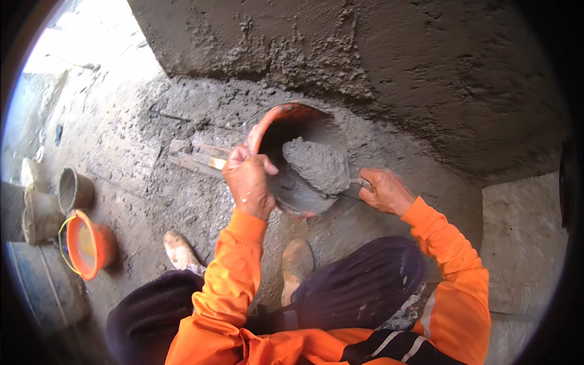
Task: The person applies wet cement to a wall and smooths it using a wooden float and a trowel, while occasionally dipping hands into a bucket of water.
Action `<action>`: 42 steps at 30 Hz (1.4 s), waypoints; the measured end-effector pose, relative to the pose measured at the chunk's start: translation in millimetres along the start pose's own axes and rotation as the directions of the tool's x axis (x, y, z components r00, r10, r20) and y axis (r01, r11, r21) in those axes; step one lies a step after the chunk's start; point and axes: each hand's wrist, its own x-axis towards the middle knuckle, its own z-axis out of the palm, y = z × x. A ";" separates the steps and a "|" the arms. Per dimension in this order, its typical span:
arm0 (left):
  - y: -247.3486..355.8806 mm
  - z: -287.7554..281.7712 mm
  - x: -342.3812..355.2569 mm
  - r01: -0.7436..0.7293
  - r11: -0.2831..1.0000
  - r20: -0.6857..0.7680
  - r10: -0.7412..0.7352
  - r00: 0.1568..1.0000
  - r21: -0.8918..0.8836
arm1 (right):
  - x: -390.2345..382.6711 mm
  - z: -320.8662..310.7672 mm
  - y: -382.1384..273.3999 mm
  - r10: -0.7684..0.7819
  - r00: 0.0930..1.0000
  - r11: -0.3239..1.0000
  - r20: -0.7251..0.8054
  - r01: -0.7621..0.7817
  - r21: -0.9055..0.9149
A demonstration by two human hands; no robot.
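An orange bucket (275, 119) with a grey-smeared inside is tilted toward me in the middle of the view. My left hand (249, 182) is closed on its left rim. My right hand (383, 190) grips the handle of a trowel (359, 181) at the bucket's right side. A heap of wet grey mortar (313, 164) covers the trowel's blade inside the bucket's mouth, hiding most of the metal. Flat light strips (194, 158), perhaps wood, lie on the mortar-covered floor (140, 152) behind my left hand.
A rough plastered wall (401, 67) rises beyond the bucket. At left stand an orange pail (103, 243) with murky liquid, a dark bucket (84, 190), a pale container (42, 216) and a large blue container (45, 286). My two feet (297, 261) are below the bucket.
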 end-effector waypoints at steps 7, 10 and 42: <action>21.9 -31.6 21.9 -0.115 0.993 -0.094 0.117 0.989 0.032 | -12.4 -70.8 16.8 0.039 0.943 0.933 0.330 -0.153 0.326; 26.0 -37.2 32.8 -0.146 0.988 -0.093 0.151 0.984 0.058 | 18.4 -102.7 58.4 0.291 0.676 0.729 0.677 -0.615 0.300; -19.4 1.0 1.9 0.113 0.987 0.010 -0.115 0.993 0.117 | -53.4 -69.6 44.2 0.146 0.905 0.777 0.400 -0.355 0.520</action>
